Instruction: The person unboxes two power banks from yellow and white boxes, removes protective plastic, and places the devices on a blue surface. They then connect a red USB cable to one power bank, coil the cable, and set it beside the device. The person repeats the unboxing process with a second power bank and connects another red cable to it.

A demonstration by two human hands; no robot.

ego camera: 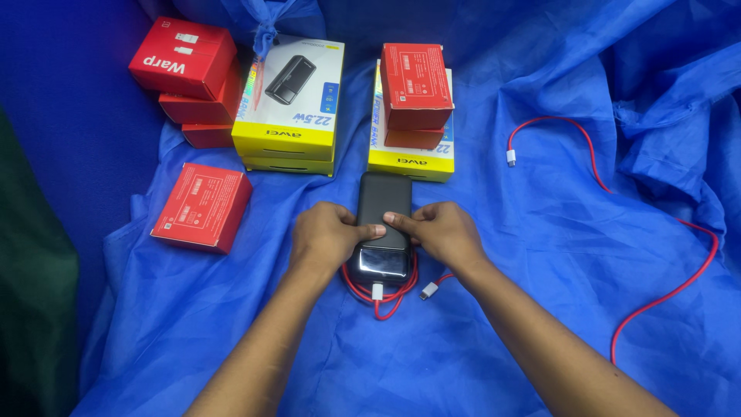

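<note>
— How do the hands sit?

— Both forearms reach in from the cloth's near edge. The left hand (328, 235) and the right hand (441, 232) meet over a black power bank (382, 224), thumbs pressed on its top, fingers curled round its sides, gripping it.

— And the power bank itself?

— It lies flat between the hands, mid-way across the blue cloth (540, 232), just before the yellow boxes (289, 100). A coiled red cable (382, 297) shows beneath its near end; a second red cable (664, 297) trails toward the right edge.
</note>
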